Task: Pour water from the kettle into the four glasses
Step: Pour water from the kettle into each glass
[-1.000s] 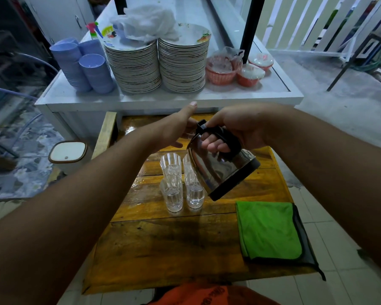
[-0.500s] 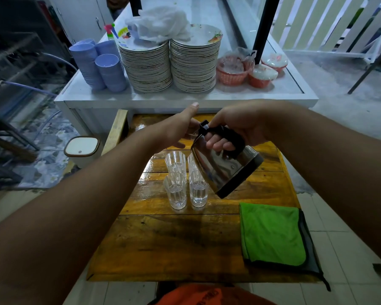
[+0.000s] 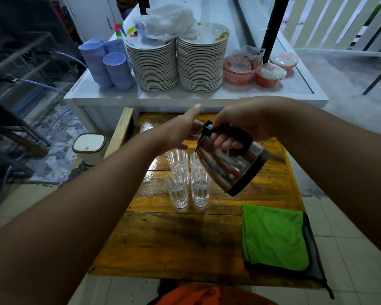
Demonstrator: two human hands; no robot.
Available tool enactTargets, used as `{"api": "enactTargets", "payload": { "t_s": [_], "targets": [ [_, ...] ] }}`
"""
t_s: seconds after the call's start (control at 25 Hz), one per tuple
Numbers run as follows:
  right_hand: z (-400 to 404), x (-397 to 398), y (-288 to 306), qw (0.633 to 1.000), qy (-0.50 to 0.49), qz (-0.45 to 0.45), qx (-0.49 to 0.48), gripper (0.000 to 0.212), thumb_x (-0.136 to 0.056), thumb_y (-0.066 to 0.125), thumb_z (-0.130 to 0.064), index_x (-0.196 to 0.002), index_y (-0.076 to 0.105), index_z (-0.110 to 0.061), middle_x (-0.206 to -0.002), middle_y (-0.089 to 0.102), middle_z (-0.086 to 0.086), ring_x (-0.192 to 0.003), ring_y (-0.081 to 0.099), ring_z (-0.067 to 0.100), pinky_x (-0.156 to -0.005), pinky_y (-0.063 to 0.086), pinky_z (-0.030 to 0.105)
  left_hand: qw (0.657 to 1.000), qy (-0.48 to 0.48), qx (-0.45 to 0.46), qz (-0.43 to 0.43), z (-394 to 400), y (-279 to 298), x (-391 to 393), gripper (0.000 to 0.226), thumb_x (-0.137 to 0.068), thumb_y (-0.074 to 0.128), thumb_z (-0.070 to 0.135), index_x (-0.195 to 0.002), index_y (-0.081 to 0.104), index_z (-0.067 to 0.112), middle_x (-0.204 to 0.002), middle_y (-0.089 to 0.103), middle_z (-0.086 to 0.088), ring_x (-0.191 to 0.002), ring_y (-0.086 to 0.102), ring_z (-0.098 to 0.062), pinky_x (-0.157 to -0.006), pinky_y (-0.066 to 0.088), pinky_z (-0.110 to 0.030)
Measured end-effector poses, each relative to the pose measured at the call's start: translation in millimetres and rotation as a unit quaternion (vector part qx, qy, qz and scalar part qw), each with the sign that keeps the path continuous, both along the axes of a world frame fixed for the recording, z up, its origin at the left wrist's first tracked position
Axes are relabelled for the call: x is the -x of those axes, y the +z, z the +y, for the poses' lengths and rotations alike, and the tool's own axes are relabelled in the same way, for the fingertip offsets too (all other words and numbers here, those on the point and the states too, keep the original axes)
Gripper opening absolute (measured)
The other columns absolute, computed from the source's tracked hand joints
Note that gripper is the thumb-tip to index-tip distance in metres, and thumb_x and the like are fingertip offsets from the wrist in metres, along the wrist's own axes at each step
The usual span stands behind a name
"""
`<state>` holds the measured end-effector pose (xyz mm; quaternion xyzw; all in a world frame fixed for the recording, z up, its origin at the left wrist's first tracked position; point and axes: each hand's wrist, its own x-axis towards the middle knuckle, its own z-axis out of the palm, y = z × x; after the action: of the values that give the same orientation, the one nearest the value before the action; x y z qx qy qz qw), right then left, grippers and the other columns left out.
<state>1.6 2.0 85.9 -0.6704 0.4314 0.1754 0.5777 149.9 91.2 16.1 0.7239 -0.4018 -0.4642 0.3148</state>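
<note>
A shiny steel kettle (image 3: 229, 166) with a black base and handle hangs tilted to the left over a cluster of clear glasses. My right hand (image 3: 238, 126) grips its black handle. My left hand (image 3: 180, 130) rests against the kettle's top near the lid, thumb up. The glasses stand in two rows on the wooden table (image 3: 185, 238): near left glass (image 3: 178, 191), near right glass (image 3: 200, 188), far left glass (image 3: 177, 162). The fourth, far right glass (image 3: 194, 160), is partly hidden behind the kettle. Both near glasses hold water.
A folded green cloth (image 3: 275, 236) lies at the table's right front. Behind the table stands a white counter (image 3: 185, 95) with two tall plate stacks (image 3: 176, 62), blue cups (image 3: 110, 64) and red baskets (image 3: 240, 70). A small white bin (image 3: 89, 146) sits on the floor at left.
The kettle stays tilted over the glasses with both hands in the same grip. The view has shifted slightly; the kettle's tilt looks about the same.
</note>
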Motion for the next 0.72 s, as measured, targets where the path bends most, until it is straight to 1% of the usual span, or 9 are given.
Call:
{"api": "enactTargets", "payload": {
  "t_s": [0.12, 0.2, 0.28, 0.32, 0.44, 0.6, 0.72],
  "targets": [
    [-3, 2, -1, 1.000, 0.011, -0.003, -0.010, 0.029, -0.101, 0.037, -0.021, -0.088, 0.059, -0.009, -0.057, 0.061, 0.001, -0.044, 0.055, 0.008, -0.041, 0.044, 0.015, 1.000, -0.002, 0.002, -0.003, 2, 4, 6, 0.081, -0.095, 0.011, 0.069, -0.140, 0.053, 0.017, -0.145, 0.054, -0.002, -0.132, 0.048, -0.018, -0.106, 0.039, -0.047],
    [-4, 4, -3, 1.000, 0.015, -0.007, -0.007, 0.028, -0.101, 0.036, -0.021, -0.087, 0.058, -0.009, -0.055, 0.058, 0.000, -0.041, 0.053, 0.008, -0.040, 0.042, 0.015, 1.000, -0.001, 0.003, -0.003, 3, 6, 10, 0.079, -0.096, 0.010, 0.067, -0.138, 0.056, 0.017, -0.142, 0.056, -0.001, -0.131, 0.048, -0.017, -0.107, 0.038, -0.047],
    [-6, 9, -6, 1.000, 0.020, -0.008, 0.011, 0.029, -0.100, 0.037, -0.023, -0.085, 0.058, -0.010, -0.055, 0.056, -0.001, -0.041, 0.051, 0.008, -0.039, 0.040, 0.015, 1.000, -0.001, 0.004, -0.001, 4, 8, 13, 0.077, -0.098, 0.009, 0.065, -0.133, 0.058, 0.018, -0.135, 0.058, 0.000, -0.128, 0.049, -0.016, -0.106, 0.040, -0.045],
    [-6, 13, -8, 0.999, 0.021, -0.011, 0.023, 0.029, -0.100, 0.039, -0.024, -0.085, 0.060, -0.010, -0.056, 0.056, -0.001, -0.041, 0.051, 0.009, -0.040, 0.040, 0.016, 1.000, -0.004, 0.004, -0.001, 5, 8, 14, 0.077, -0.098, 0.009, 0.065, -0.135, 0.058, 0.018, -0.135, 0.058, 0.000, -0.129, 0.050, -0.016, -0.104, 0.041, -0.043],
    [-11, 27, -16, 0.998, 0.014, -0.028, 0.055, 0.028, -0.097, 0.044, -0.025, -0.090, 0.065, -0.008, -0.060, 0.059, 0.002, -0.043, 0.053, 0.012, -0.043, 0.041, 0.020, 1.000, -0.020, -0.004, -0.004, 5, 7, 18, 0.080, -0.097, 0.009, 0.066, -0.145, 0.048, 0.015, -0.148, 0.051, -0.005, -0.135, 0.047, -0.018, -0.099, 0.043, -0.039],
    [-21, 48, -33, 0.996, -0.004, -0.061, 0.068, 0.033, -0.094, 0.050, -0.028, -0.096, 0.072, -0.003, -0.061, 0.065, 0.004, -0.048, 0.057, 0.015, -0.050, 0.043, 0.026, 0.999, -0.041, -0.008, -0.020, 1, 6, 27, 0.081, -0.097, 0.009, 0.066, -0.147, 0.044, 0.013, -0.152, 0.046, -0.007, -0.139, 0.043, -0.020, -0.100, 0.041, -0.040],
    [-26, 67, -50, 0.991, -0.014, -0.114, 0.068, 0.034, -0.095, 0.052, -0.026, -0.097, 0.071, 0.001, -0.060, 0.066, 0.005, -0.049, 0.059, 0.016, -0.045, 0.045, 0.023, 0.998, -0.043, -0.011, -0.034, -5, 7, 36, 0.082, -0.097, 0.009, 0.066, -0.147, 0.045, 0.012, -0.153, 0.045, -0.008, -0.140, 0.041, -0.021, -0.106, 0.039, -0.043]
  ]
}}
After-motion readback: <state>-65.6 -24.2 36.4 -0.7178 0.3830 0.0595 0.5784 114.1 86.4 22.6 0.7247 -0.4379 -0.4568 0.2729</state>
